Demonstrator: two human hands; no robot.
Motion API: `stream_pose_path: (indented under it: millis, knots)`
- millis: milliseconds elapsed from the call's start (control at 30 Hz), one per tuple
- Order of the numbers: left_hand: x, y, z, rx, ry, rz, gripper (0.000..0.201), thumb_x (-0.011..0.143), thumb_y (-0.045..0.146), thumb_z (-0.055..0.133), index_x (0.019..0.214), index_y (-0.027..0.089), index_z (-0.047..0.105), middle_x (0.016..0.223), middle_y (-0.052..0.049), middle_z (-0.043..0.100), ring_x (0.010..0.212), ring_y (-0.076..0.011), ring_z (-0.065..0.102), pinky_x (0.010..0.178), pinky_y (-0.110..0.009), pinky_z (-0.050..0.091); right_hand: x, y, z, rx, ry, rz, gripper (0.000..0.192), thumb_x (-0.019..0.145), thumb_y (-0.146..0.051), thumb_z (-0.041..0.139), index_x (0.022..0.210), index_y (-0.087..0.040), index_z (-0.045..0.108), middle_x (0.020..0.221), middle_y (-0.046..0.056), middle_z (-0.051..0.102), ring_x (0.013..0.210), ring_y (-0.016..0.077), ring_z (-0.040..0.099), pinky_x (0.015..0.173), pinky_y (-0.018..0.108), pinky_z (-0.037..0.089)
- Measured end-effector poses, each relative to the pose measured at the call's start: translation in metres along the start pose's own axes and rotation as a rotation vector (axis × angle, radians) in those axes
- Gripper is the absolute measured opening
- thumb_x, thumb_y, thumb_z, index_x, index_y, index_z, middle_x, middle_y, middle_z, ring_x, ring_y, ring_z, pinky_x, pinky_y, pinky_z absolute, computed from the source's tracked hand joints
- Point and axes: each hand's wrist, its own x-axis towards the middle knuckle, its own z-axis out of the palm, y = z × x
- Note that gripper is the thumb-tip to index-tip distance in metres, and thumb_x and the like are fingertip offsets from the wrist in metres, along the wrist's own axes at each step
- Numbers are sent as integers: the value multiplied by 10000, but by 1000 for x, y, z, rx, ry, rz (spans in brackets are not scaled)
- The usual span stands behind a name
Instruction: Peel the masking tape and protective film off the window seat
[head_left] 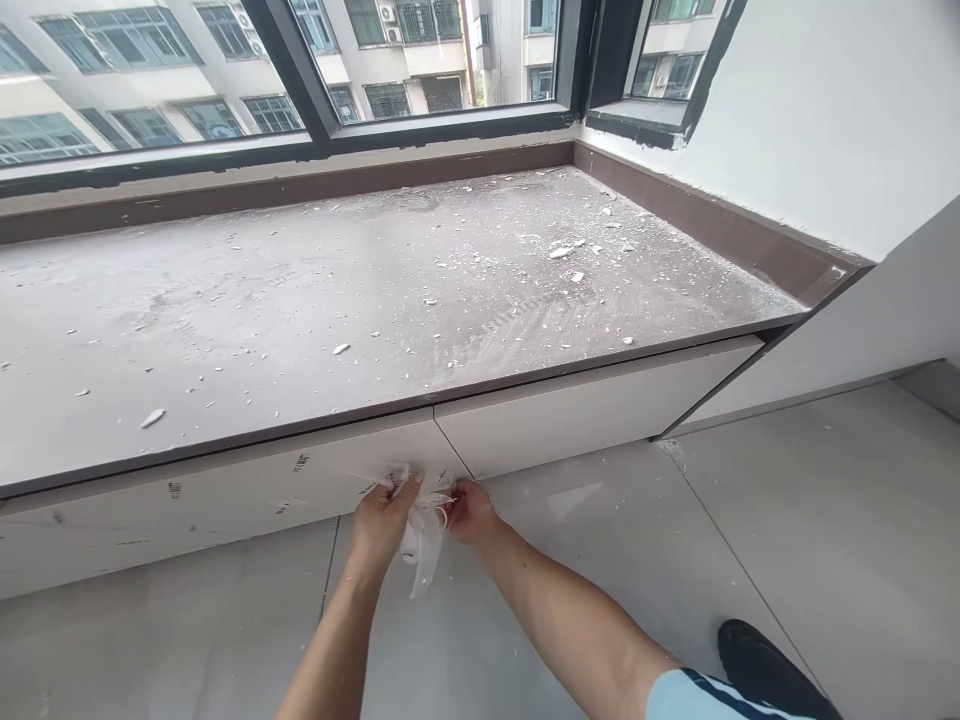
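left hand (382, 520) pinches the clear film (421, 545) at 6 o'clock, low before the white cabinet front (570, 410) | right hand (469, 510) closed on the same film, just beside | dusty surface (360, 290) above at 12 o'clock, white chips (561, 252) at 1 o'clock | black shoe (757, 665) at 4 o'clock

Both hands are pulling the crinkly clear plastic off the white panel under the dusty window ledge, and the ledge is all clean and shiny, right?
Not quite. The window ledge is not clean: the head view shows it covered in white dust and chips. The rest holds: the left hand and right hand grip the clear plastic film at the white panel.
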Motion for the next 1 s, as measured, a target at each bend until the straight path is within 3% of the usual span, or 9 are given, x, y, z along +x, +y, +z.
stream_pose_path:
  millis: [100,233,333,467,633,800,1000]
  knots:
    - [7,-2,3,42,38,-3,371,634,546,530,535,191,485,497,1,466,495,-149,426,478,-264,325,0,0,0,32,-37,164,144,709,-139,430,569,-160,458,502,5,465,414,91,426,436,245,456]
    - [15,-6,-1,77,-61,4,374,641,508,516,447,216,387,411,27,347,452,-136,373,447,-260,286,-8,5,3,66,-20,204,161,701,-141,434,544,-171,415,489,-17,423,377,75,384,419,240,436]
    - [15,-9,-6,54,-96,44,327,619,501,535,507,197,494,459,8,455,535,-172,467,497,-266,349,-15,9,5,85,-22,204,161,686,-128,433,533,-172,407,479,-18,411,374,76,376,397,238,418]
    - [16,-15,-10,-33,-108,121,313,622,446,530,756,179,624,729,-46,638,745,-223,578,638,-280,432,-25,10,7,78,-49,178,139,679,-126,423,546,-163,437,479,-14,421,373,79,371,393,247,421]
    - [19,-25,-12,-29,-169,135,404,668,422,497,963,172,616,924,-81,658,912,-249,583,753,-304,438,-42,16,13,63,-23,261,180,725,-148,419,547,-172,425,476,-22,414,361,72,365,373,208,379]
    - [18,-28,-14,-51,-197,121,394,680,419,504,953,162,626,1052,-94,634,1024,-254,544,864,-307,397,-60,31,24,34,-80,302,163,768,-191,447,609,-165,469,509,-13,439,416,93,446,423,214,408]
    - [15,-28,-14,-5,-188,109,406,704,420,469,978,154,603,963,-74,662,949,-243,580,803,-296,432,-83,40,33,22,-241,402,170,767,-237,407,781,-142,547,579,11,499,473,126,498,444,283,462]
